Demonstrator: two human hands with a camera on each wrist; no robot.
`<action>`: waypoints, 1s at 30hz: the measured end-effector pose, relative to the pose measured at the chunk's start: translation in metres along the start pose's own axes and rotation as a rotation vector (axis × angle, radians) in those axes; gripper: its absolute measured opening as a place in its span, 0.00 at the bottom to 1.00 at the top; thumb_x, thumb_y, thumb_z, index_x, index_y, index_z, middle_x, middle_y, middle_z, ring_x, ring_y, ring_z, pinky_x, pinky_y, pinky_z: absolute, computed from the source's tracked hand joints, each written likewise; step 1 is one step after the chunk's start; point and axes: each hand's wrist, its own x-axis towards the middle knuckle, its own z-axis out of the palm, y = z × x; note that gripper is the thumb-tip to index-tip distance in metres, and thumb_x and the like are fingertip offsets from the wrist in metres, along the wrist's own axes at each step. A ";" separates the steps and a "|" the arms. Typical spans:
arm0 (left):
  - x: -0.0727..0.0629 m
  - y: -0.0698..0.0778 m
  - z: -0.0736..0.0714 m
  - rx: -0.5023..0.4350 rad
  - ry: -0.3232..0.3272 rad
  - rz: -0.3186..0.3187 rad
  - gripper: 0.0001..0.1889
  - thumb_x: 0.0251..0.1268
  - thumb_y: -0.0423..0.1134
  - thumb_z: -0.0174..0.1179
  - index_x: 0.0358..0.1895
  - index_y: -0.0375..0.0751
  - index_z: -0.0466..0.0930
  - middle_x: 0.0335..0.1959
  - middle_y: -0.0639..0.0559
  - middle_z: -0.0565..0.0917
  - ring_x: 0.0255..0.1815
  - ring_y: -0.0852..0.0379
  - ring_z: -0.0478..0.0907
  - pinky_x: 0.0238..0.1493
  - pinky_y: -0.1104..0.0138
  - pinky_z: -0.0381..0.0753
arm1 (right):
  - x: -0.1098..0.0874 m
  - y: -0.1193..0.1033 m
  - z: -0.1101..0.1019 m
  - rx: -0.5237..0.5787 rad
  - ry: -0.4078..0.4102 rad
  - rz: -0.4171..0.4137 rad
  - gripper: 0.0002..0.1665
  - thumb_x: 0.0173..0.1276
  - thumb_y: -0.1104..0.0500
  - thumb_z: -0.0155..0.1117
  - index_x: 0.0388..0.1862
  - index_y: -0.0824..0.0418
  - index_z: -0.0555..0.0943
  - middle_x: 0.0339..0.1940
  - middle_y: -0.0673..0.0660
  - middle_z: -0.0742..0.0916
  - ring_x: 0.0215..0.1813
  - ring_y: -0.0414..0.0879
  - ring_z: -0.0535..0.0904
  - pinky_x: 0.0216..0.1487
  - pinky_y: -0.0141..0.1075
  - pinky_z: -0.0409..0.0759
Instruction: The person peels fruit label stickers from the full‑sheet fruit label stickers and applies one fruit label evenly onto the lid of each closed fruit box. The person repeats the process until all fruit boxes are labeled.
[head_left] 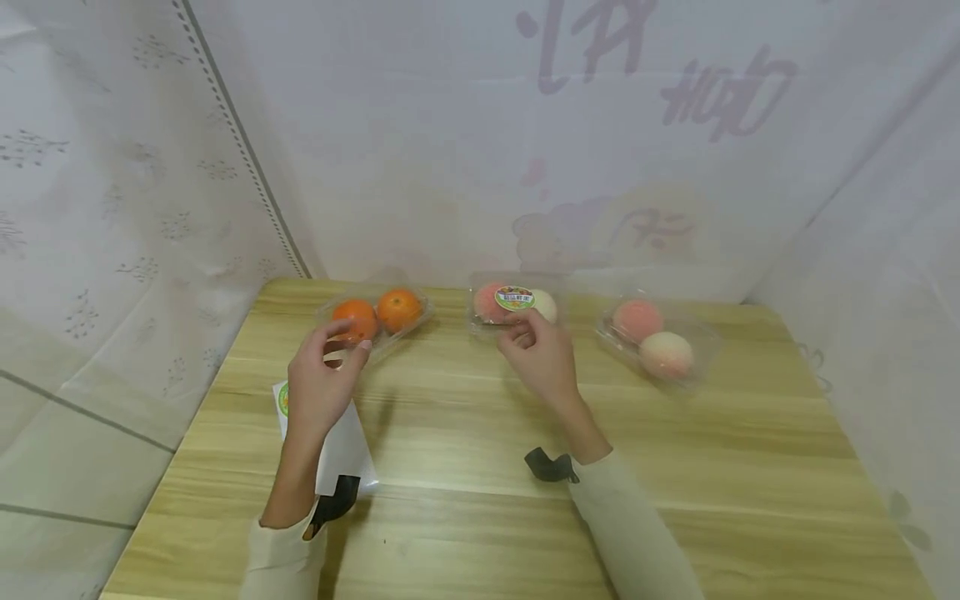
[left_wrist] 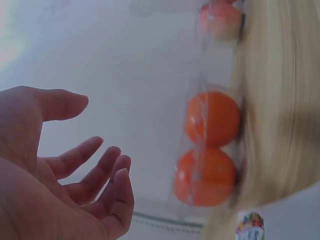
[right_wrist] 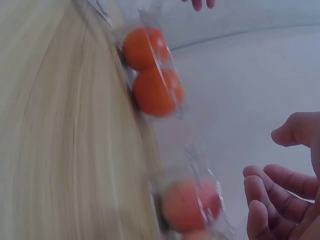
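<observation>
Head view: my empty, loosely curled right hand [head_left: 542, 357] is just before a clear plastic box [head_left: 483, 330] of pink-and-cream fruits [head_left: 486, 305]; I'd smooth its oval, green-edged label [head_left: 515, 298] outward from the middle, print illegible. Left wrist: my left hand [left_wrist: 55, 200] is relaxed, empty; lettering on the white paper sheet [left_wrist: 292, 217] blurs. Right wrist: fingers [right_wrist: 291, 181] grip nothing.

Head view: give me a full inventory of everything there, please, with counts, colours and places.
Clear plastic boxes: three, transparent, along the table's far side
Oranges: two, orange, in the left box
Peach-like fruits: four, pink and cream, two each in the middle and right boxes
Labels: two, multicoloured, on the middle box and the sheet
Sheet: one, white, on the table's left
Table: one, yellowish wood-grain, beneath
Cloth walls: pale, patterned, around
Wrist pieces: two, black, at the wrists
Sleeves: two, cream, lower edge
Left hand: one, bare, near the left box
Right hand: one, bare, near the middle box
</observation>
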 end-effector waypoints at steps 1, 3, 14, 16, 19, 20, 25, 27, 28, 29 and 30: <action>0.001 -0.003 -0.003 0.002 0.005 -0.022 0.23 0.77 0.38 0.69 0.70 0.35 0.81 0.66 0.40 0.83 0.62 0.41 0.84 0.57 0.53 0.81 | 0.002 -0.001 0.006 -0.002 -0.006 0.001 0.17 0.72 0.58 0.73 0.56 0.65 0.88 0.38 0.55 0.91 0.34 0.46 0.84 0.37 0.32 0.79; 0.003 -0.007 -0.007 0.001 0.007 -0.064 0.24 0.78 0.40 0.69 0.71 0.35 0.80 0.68 0.41 0.82 0.63 0.42 0.83 0.59 0.55 0.80 | 0.006 -0.002 0.018 -0.006 -0.023 0.011 0.18 0.72 0.57 0.73 0.56 0.66 0.88 0.38 0.55 0.91 0.35 0.46 0.84 0.39 0.34 0.80; 0.013 -0.032 -0.015 0.098 -0.065 -0.241 0.44 0.73 0.48 0.73 0.85 0.37 0.63 0.76 0.31 0.69 0.69 0.33 0.75 0.58 0.43 0.81 | 0.019 -0.017 0.076 -0.099 -0.125 -0.043 0.27 0.74 0.55 0.71 0.68 0.64 0.84 0.41 0.55 0.94 0.36 0.50 0.92 0.48 0.50 0.88; 0.015 -0.036 -0.013 0.107 -0.087 -0.261 0.47 0.74 0.51 0.73 0.87 0.38 0.60 0.76 0.31 0.70 0.67 0.34 0.78 0.56 0.44 0.82 | 0.021 -0.019 0.085 -0.104 -0.140 -0.032 0.30 0.75 0.54 0.71 0.72 0.65 0.81 0.42 0.55 0.94 0.38 0.51 0.92 0.51 0.52 0.87; 0.017 -0.043 -0.009 0.106 -0.105 -0.281 0.50 0.74 0.54 0.72 0.89 0.39 0.55 0.76 0.33 0.74 0.64 0.36 0.83 0.56 0.45 0.83 | 0.024 -0.020 0.097 -0.097 -0.158 -0.001 0.33 0.77 0.56 0.69 0.77 0.66 0.77 0.46 0.58 0.94 0.42 0.54 0.92 0.52 0.54 0.86; 0.017 -0.044 -0.008 0.107 -0.106 -0.285 0.50 0.75 0.55 0.71 0.89 0.39 0.54 0.76 0.33 0.75 0.64 0.36 0.83 0.57 0.45 0.83 | 0.025 -0.020 0.101 -0.089 -0.159 0.014 0.34 0.77 0.56 0.69 0.78 0.66 0.75 0.48 0.59 0.94 0.45 0.55 0.92 0.53 0.55 0.86; 0.018 -0.049 -0.004 0.095 -0.100 -0.288 0.50 0.75 0.56 0.70 0.89 0.40 0.53 0.73 0.36 0.79 0.63 0.36 0.84 0.54 0.48 0.83 | 0.030 -0.021 0.117 -0.091 -0.176 0.079 0.37 0.80 0.56 0.65 0.83 0.65 0.69 0.56 0.62 0.91 0.53 0.60 0.89 0.55 0.57 0.85; 0.018 -0.050 -0.003 0.097 -0.092 -0.287 0.50 0.75 0.56 0.70 0.89 0.40 0.54 0.71 0.37 0.80 0.62 0.37 0.84 0.51 0.52 0.82 | 0.032 -0.021 0.121 -0.095 -0.182 0.090 0.38 0.81 0.55 0.64 0.85 0.64 0.67 0.58 0.63 0.91 0.55 0.61 0.89 0.56 0.57 0.85; 0.018 -0.050 -0.002 0.099 -0.090 -0.288 0.49 0.75 0.56 0.70 0.89 0.40 0.54 0.71 0.37 0.81 0.62 0.38 0.85 0.50 0.54 0.81 | 0.033 -0.021 0.123 -0.096 -0.184 0.095 0.39 0.82 0.54 0.64 0.85 0.64 0.66 0.59 0.63 0.90 0.56 0.61 0.88 0.57 0.57 0.85; 0.018 -0.051 -0.001 0.101 -0.088 -0.288 0.49 0.75 0.56 0.70 0.89 0.40 0.54 0.70 0.38 0.81 0.61 0.38 0.85 0.49 0.55 0.81 | 0.034 -0.021 0.125 -0.095 -0.184 0.102 0.40 0.82 0.53 0.64 0.86 0.64 0.65 0.60 0.63 0.90 0.58 0.62 0.88 0.58 0.58 0.84; 0.018 -0.051 -0.001 0.104 -0.089 -0.289 0.49 0.76 0.56 0.69 0.89 0.40 0.55 0.70 0.38 0.82 0.61 0.38 0.85 0.48 0.56 0.80 | 0.035 -0.020 0.126 -0.094 -0.184 0.108 0.41 0.83 0.51 0.64 0.87 0.64 0.64 0.61 0.63 0.89 0.59 0.62 0.87 0.60 0.59 0.84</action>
